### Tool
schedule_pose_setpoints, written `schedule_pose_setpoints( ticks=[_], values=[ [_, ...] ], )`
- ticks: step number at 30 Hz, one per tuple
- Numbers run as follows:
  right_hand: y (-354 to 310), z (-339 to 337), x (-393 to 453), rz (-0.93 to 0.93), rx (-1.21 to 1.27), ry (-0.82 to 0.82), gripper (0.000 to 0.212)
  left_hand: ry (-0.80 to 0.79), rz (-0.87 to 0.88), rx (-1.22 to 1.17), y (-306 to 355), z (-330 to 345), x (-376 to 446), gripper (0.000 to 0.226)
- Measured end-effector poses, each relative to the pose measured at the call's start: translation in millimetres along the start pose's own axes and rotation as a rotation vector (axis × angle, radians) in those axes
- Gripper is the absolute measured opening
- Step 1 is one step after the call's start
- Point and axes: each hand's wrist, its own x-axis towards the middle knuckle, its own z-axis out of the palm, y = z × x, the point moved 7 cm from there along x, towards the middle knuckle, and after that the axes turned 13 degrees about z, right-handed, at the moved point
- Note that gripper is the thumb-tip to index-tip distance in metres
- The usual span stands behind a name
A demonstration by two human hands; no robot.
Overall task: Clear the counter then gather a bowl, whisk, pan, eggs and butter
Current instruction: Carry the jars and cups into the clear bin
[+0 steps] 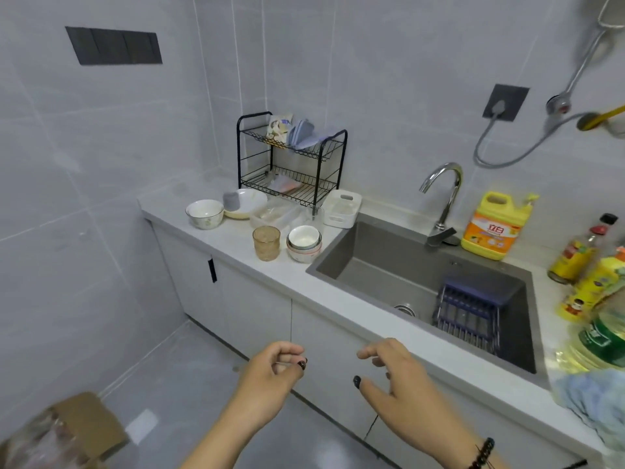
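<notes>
On the white counter (pixel 233 242) left of the sink stand a white bowl (pixel 204 213), a wide plate-like bowl (pixel 248 202) with a grey cup in it, an amber glass (pixel 266 243), stacked small bowls (pixel 304 242) and a clear plastic box (pixel 274 214). My left hand (pixel 270 374) hovers in front of the cabinet doors with fingers loosely curled and nothing in it. To its right, my right hand (pixel 395 377) has its fingers spread and holds nothing. Both hands are below the counter edge, well short of the dishes.
A black two-tier rack (pixel 291 157) stands at the back with cloths and packets. A white basket (pixel 341 208) sits beside the grey sink (pixel 382 265), which holds a blue drainer (pixel 473 309). Detergent (pixel 493 225), oil bottles (pixel 588 286) and a blue cloth (pixel 588 394) crowd the right. A cardboard box (pixel 67 431) lies on the floor.
</notes>
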Motion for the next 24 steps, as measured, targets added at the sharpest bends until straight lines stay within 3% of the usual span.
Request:
schedule_pose_setpoints(
  ticks=[7,24],
  values=[
    [-34,12,99,-0.023,0.054,-0.011,0.023,0.004,-0.009,0.025,7,-44,95,0.019],
    [-129,58,407,-0.121,0.119,-0.197,0.024,0.306,-0.143,-0.065,-4,-174,322,0.019]
  ],
)
